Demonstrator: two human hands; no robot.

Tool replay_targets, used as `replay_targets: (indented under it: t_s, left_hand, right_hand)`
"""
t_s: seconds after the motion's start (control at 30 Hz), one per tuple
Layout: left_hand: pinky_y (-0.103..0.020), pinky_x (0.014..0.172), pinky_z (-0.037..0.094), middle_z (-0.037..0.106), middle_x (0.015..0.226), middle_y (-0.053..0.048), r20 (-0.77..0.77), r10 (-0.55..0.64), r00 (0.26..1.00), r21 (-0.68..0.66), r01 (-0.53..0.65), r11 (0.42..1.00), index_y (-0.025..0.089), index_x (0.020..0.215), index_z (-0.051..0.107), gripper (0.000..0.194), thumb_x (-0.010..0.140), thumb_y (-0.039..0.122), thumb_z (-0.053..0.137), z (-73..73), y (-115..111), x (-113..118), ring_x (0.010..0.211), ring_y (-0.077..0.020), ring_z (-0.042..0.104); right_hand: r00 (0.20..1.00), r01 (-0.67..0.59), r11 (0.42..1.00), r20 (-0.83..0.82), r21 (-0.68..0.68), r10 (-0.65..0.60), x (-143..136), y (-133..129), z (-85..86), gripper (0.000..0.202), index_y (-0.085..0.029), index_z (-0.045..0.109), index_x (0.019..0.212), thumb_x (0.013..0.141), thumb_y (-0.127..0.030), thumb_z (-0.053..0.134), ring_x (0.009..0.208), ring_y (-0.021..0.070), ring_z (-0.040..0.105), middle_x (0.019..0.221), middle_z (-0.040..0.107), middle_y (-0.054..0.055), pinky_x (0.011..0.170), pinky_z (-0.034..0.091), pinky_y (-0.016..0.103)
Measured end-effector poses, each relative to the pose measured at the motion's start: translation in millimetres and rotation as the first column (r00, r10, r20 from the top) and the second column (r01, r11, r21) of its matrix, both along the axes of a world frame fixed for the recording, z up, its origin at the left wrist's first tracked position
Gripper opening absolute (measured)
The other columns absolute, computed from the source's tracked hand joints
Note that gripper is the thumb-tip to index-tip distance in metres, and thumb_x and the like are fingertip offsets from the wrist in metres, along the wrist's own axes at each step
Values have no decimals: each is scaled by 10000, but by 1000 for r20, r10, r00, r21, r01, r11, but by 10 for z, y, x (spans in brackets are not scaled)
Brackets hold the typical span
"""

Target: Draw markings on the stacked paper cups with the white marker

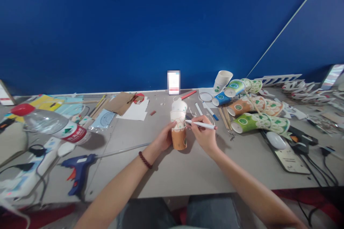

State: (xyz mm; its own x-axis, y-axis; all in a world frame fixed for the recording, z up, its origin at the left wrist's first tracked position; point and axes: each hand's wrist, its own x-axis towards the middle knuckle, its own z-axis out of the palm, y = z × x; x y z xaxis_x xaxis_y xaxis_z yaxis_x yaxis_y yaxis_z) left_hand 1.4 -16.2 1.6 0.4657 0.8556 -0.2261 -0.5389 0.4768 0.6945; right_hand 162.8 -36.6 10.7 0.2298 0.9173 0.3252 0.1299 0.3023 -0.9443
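In the middle of the view, my left hand (164, 136) is wrapped around the side of a brown paper cup (179, 141). A white patterned paper cup (177, 115) is joined above it, and the two form one column over the table. My right hand (205, 134) grips a white marker (203, 125) like a pen. Its tip end meets the right side of the cups near their join; whether it touches cannot be made out. A dark bead bracelet (145, 160) circles my left wrist.
A blue glue gun (79, 171), a power strip (34, 166) and a red-capped bottle (57, 125) lie left. A phone (173, 82) stands at the wall. To the right are joined green paper cups (245, 123), a stack of white cups (222, 80) and another glue gun (299, 139) with cables.
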Motion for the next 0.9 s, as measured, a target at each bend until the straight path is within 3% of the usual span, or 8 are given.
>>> replay_targets:
  t_s: [0.23, 0.4, 0.53, 0.7, 0.9]
  left_hand:
    - [-348, 818, 497, 750, 908, -116, -17, -6, 1000, -20, 6, 1000, 115, 996, 715, 425, 737, 446, 780, 1, 1, -3, 813, -230, 684]
    - [-358, 793, 511, 753, 914, -118, 36, -5, 999, -39, 6, 999, 109, 1008, 709, 456, 722, 458, 774, -10, 10, -10, 774, -232, 688]
    - [-373, 800, 511, 753, 898, -112, 73, -17, 997, -73, 22, 997, 124, 1012, 699, 417, 769, 463, 720, -32, 27, -23, 759, -236, 695]
    - [-385, 852, 490, 757, 948, -132, 80, -20, 997, -83, 26, 996, 116, 1049, 696, 430, 771, 444, 692, -35, 37, -42, 834, -263, 701]
    - [-417, 922, 460, 756, 989, -161, 73, -31, 997, -72, 36, 997, 83, 1083, 694, 495, 753, 449, 640, -30, 44, -43, 995, -332, 681]
  right_hand:
    - [1000, -14, 1000, -18, -1, 14, 10, 8, -10, 163, -225, 582, 789, 811, -341, 695, 644, 186, 688, 701, 657, 5, 651, 610, 344]
    - [981, -5, 999, -192, 32, 11, -23, -8, 49, 247, -233, 561, 823, 822, -440, 695, 624, 175, 706, 750, 643, -6, 677, 635, 364]
    - [981, 3, 998, -192, 59, 8, -22, -16, 58, 295, -231, 562, 851, 838, -499, 686, 626, 180, 719, 724, 632, -11, 669, 631, 353]
    - [988, 24, 998, -153, 53, -16, -1, -19, 24, 283, -227, 585, 871, 845, -487, 692, 722, 200, 749, 840, 681, 34, 635, 613, 313]
    - [985, 6, 998, -173, 69, 6, 2, -21, 25, 236, -218, 608, 886, 857, -432, 702, 758, 201, 756, 816, 691, 22, 644, 608, 306]
